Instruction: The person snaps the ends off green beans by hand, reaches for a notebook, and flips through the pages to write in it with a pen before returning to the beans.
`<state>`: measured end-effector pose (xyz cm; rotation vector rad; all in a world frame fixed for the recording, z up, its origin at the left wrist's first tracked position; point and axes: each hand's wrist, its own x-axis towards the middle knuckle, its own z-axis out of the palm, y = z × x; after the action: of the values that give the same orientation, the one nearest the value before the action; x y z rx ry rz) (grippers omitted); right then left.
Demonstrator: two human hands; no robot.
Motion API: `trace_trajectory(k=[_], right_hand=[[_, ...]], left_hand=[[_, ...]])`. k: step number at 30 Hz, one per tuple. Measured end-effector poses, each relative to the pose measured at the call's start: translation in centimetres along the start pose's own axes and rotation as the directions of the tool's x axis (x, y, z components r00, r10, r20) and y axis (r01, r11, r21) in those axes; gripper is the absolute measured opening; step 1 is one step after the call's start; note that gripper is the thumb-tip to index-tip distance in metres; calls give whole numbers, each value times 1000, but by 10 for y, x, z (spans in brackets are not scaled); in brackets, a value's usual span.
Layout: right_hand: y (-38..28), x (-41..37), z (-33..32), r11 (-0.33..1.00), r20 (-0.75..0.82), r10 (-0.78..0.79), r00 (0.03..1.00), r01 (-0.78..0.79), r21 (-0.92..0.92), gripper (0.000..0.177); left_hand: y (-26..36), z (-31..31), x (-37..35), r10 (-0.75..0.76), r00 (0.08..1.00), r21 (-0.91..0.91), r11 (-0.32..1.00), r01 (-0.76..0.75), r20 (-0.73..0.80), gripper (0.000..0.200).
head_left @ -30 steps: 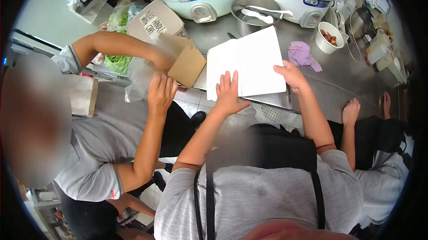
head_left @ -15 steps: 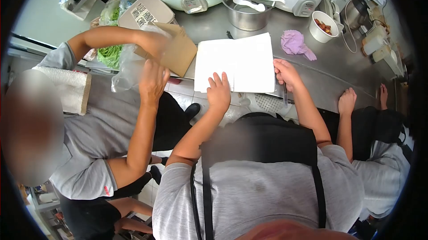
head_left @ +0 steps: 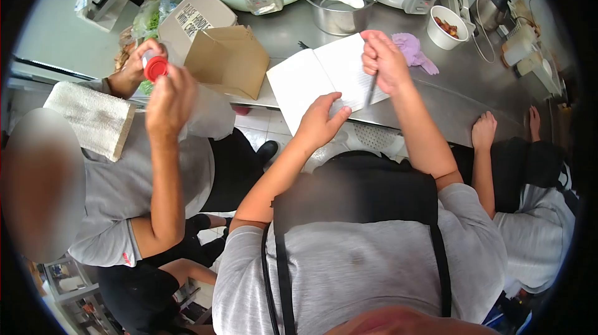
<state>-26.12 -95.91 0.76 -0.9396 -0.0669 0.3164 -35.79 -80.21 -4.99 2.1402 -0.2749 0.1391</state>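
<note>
A person's left hand [head_left: 321, 120], palm down, thumb apart from the fingers, rests at the near edge of an open book [head_left: 311, 76] on the counter [head_left: 448, 108]. Ahead and to its right, the right hand [head_left: 387, 64] closes around a pen [head_left: 372, 89], fingertips at the book's far right corner (whether they pinch a page cannot be told). The step in hand appears to be settling the pages; the next move, by that reading, calls for a flat, steady sheet and a free pen tip. Left of the left hand stands an open box [head_left: 230, 61], with a co-worker's hand [head_left: 168, 101] near a red lid [head_left: 156, 68]. Just beyond the right hand lies a cloth [head_left: 412, 48]; farther off, a cup [head_left: 445, 33], a pot [head_left: 339, 17] and two cookers
</note>
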Motion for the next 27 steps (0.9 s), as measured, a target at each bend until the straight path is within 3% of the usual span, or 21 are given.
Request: trace_trajectory(k=[2, 4, 7, 9, 10, 13, 14, 17, 18, 20, 21, 22, 23, 24, 25, 27], right_hand=[[17, -2, 17, 988, -37, -53, 998, 58, 143, 15], [31, -5, 23, 975, -50, -63, 997, 72, 209, 17], [65, -14, 13, 996, 9, 40, 999, -41, 85, 24], [80, -29, 12, 943, -32, 265, 964, -266, -201, 32], [87, -33, 14, 929, -52, 261, 964, -266, -260, 38], [96, -35, 2, 925, 35, 352, 935, -342, -163, 42], [93, -35, 1, 936, 31, 341, 940, -336, -109, 44], [55, 1, -26, 987, -138, -18, 990, 40, 156, 44], [38, 27, -62, 964, -132, -128, 983, 154, 215, 46], [-16, 32, -54, 937, -338, -128, 932, 225, 266, 55], [-17, 35, -57, 968, -281, -101, 954, 160, 195, 57], [-16, 35, -60, 988, -229, -70, 971, 99, 118, 60], [-16, 36, -64, 998, -182, -37, 983, 44, 35, 63], [-1, 42, -63, 997, -202, -14, 979, -1, -75, 67], [11, 45, -60, 992, -174, 58, 983, -75, -96, 65], [46, 56, -58, 997, -151, 52, 987, -61, -55, 56]], left_hand=[[10, 1, 1, -178, 963, -319, 918, 236, 201, 28], [22, 0, 2, -279, 890, -555, 702, 446, 361, 16], [4, 7, -6, -301, 875, -571, 668, 477, 379, 15], [5, 8, -10, -356, 833, -637, 537, 553, 423, 20], [3, 9, -12, -376, 796, -641, 471, 606, 475, 22], [6, 8, -17, -337, 707, -639, 305, 707, 622, 27], [8, 7, -17, -306, 681, -631, 257, 732, 665, 29], [14, 3, -16, -57, 612, -607, 82, 790, 789, 33], [17, 3, -15, -105, 659, -631, 210, 746, 744, 33], [19, 2, -9, -176, 754, -619, 471, 629, 632, 34], [14, 0, 0, -182, 823, -475, 741, 474, 538, 31], [5, -3, 14, -146, 882, -258, 923, 284, 449, 28], [-3, -2, 28, -71, 925, 4, 997, 75, 372, 26], [-8, 4, 39, -14, 943, 119, 992, -27, 332, 22], [-11, 12, 49, 46, 954, 235, 965, -119, 296, 20], [-23, 28, 60, 164, 958, 402, 881, -250, 237, 21]])
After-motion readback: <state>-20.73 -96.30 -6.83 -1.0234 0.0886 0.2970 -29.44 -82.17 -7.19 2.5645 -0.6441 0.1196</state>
